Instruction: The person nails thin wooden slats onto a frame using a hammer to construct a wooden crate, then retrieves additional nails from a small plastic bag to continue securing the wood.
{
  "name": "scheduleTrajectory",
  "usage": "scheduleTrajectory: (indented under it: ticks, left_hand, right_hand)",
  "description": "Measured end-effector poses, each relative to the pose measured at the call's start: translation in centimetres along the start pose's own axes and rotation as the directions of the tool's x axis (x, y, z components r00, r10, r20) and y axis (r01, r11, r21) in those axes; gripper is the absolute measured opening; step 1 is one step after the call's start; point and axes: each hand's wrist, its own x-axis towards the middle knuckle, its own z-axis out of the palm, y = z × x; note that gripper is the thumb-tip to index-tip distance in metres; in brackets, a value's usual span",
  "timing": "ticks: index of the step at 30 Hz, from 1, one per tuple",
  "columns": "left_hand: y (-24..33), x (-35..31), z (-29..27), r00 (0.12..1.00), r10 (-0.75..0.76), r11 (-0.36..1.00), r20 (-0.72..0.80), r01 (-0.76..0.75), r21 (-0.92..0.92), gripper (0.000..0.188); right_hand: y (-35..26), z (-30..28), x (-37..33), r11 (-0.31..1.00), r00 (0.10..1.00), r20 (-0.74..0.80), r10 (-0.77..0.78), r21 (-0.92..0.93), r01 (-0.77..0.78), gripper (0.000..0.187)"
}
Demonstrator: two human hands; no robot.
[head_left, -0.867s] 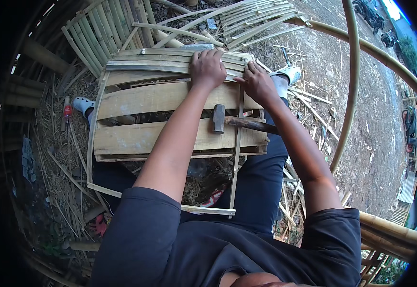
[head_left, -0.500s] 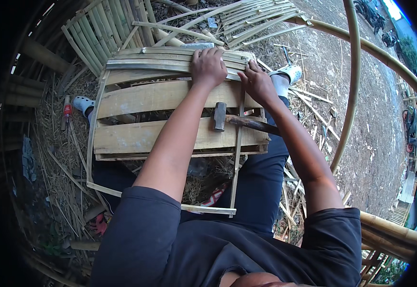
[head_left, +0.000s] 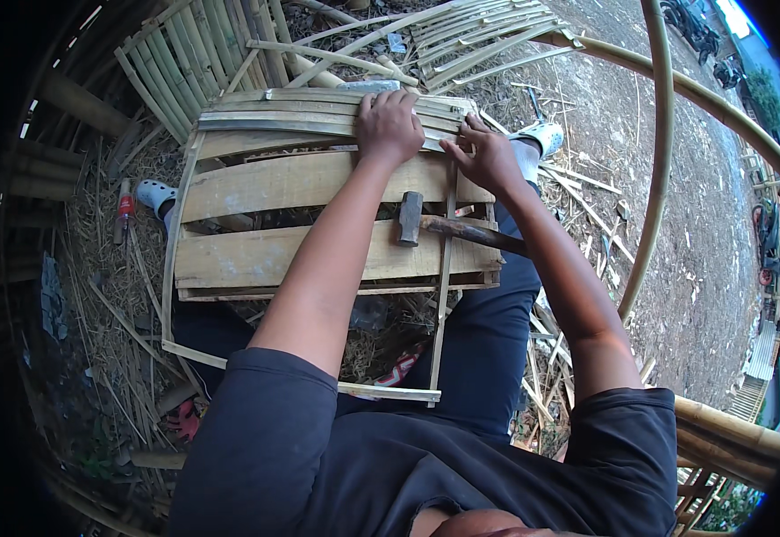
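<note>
My left hand (head_left: 392,127) lies over a bundle of thin bamboo strips (head_left: 287,116) along the far side of a slatted wooden crate (head_left: 292,255). Its fingers curl over the strips' far edge. At the right end of the strips, my right hand (head_left: 490,159) is closed, thumb on the near side and fingers on the far side; its exact hold is partly hidden. A thin bamboo frame (head_left: 168,295) joins the strips and extends toward my lap. The hammer (head_left: 411,219) rests on the crate, its head on the slats and its wooden handle passing beneath my right forearm.
Bamboo slat panels (head_left: 180,72) stand beyond the crate, with another panel (head_left: 488,36) lying at the far right. Loose strips litter the ground. A red-labelled tool (head_left: 125,210) lies at the left. A curved bamboo pole (head_left: 663,161) rises at the right.
My right hand has shifted slightly, its wrist moving right and its fingers changing position at the strip ends. My left hand and the hammer stay in place.
</note>
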Motion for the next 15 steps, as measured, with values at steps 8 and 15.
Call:
scheduleTrajectory:
  ticks: [8,15]
  left_hand:
    - [-0.08,-0.12,0.1,0.999,0.008,1.0,-0.033,-0.009,-0.012,0.034]
    - [0.11,0.03,0.19,0.999,0.014,1.0,-0.044,-0.014,-0.001,0.033]
  right_hand:
    - [0.57,-0.3,-0.03,0.988,0.987,-0.017,-0.157,0.008,0.157,0.031]
    - [0.92,0.19,0.08,0.993,0.993,-0.03,-0.113,0.042,0.114,0.026]
